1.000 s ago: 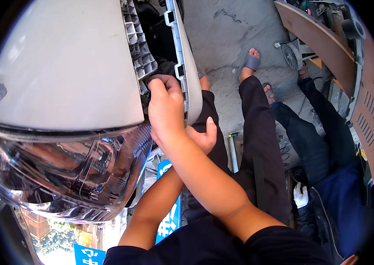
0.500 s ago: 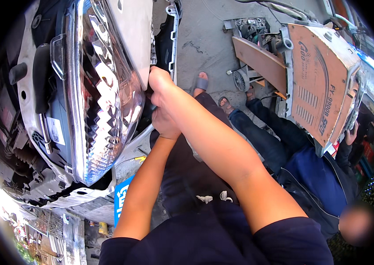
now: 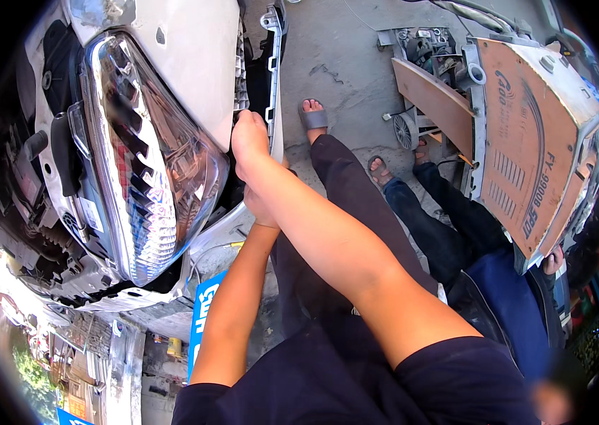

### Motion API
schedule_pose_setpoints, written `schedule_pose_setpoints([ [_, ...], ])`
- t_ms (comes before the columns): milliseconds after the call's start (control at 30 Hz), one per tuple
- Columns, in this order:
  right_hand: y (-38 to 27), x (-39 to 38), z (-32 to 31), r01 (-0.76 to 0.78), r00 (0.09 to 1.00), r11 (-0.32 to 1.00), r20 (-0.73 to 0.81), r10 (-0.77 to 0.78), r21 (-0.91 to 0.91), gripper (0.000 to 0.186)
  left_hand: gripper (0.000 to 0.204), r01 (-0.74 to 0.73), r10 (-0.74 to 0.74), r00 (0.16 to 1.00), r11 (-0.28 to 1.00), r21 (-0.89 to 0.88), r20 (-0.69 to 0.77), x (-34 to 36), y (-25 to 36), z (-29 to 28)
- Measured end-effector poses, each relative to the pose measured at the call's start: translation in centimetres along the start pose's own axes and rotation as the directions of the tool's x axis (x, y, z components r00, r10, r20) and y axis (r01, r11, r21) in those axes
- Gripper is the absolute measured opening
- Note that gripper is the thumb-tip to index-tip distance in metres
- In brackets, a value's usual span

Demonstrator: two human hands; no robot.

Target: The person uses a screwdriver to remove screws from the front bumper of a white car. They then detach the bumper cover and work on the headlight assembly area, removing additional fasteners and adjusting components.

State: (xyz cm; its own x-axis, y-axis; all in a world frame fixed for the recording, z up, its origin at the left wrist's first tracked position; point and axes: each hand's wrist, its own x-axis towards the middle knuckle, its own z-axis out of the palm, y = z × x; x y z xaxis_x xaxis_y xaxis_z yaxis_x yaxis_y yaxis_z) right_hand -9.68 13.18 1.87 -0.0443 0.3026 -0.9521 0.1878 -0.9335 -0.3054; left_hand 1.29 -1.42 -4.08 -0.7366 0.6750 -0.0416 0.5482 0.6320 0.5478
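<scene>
My right hand (image 3: 250, 142) is closed at the edge of a loose, light-coloured bumper cover (image 3: 277, 134), beside the fender's corner. Its fingertips are out of sight in the gap. Just below, my left hand (image 3: 260, 207) is at the lower stretch of the same cover, partly behind my right forearm; its fingers are hidden. A clear headlight (image 3: 151, 163) sits in the car's front to the left of my hands. Above it lies the pale fender (image 3: 190, 64), bordering the dark gap. Along the cover's upper edge runs a row of clip tabs (image 3: 272, 64).
A co-worker in a dark jacket (image 3: 505, 304) stands at the right, one hand on an orange-panelled machine cart (image 3: 519, 134). A brown board (image 3: 434, 103) leans from the cart near a small wheel (image 3: 405, 132). My sandalled foot (image 3: 314, 117) is on the concrete floor. A blue sign (image 3: 204, 312) stands below the car.
My view has shifted, showing more of the fender. My hands have come slightly apart, the right one higher along the cover's edge. My leg now shows stretched forward. The co-worker sits lower in view.
</scene>
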Motion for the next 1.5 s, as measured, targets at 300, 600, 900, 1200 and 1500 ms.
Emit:
schedule_pose_setpoints([
  [300, -0.1, -0.7, 0.1, 0.018, 1.0, 0.996, -0.016, -0.017, 0.092, 0.036, 0.035, 0.199, -0.171, 0.94, 0.978, -0.067, 0.294, -6.4, -4.8, 4.3],
  [600, 0.2, 0.2, 0.1, 0.05, 0.998, 0.998, -0.033, -0.049, 0.039, 0.035, 0.026, -0.04, 0.035, 0.998, 0.995, 0.089, 0.06, -4.9, -5.3, 4.9],
  [900, 1.2, 1.3, 0.2, 0.091, 0.996, 0.995, 0.005, -0.092, 0.049, 0.032, 0.021, -0.077, 0.077, 0.997, 0.99, 0.119, -0.003, 0.4, 0.0, 0.0],
  [1200, 1.8, 2.0, 0.0, 0.056, 0.997, 0.993, 0.045, -0.06, 0.101, 0.032, 0.027, -0.054, 0.055, 0.998, 0.997, 0.056, -0.018, 1.6, 1.0, -1.0],
  [1500, 2.0, 2.1, 0.1, 0.067, 0.997, 0.998, 0.032, -0.067, 0.011, 0.034, 0.027, -0.022, 0.022, 1.0, 0.997, 0.07, -0.003, -0.4, -0.9, 1.0],
])
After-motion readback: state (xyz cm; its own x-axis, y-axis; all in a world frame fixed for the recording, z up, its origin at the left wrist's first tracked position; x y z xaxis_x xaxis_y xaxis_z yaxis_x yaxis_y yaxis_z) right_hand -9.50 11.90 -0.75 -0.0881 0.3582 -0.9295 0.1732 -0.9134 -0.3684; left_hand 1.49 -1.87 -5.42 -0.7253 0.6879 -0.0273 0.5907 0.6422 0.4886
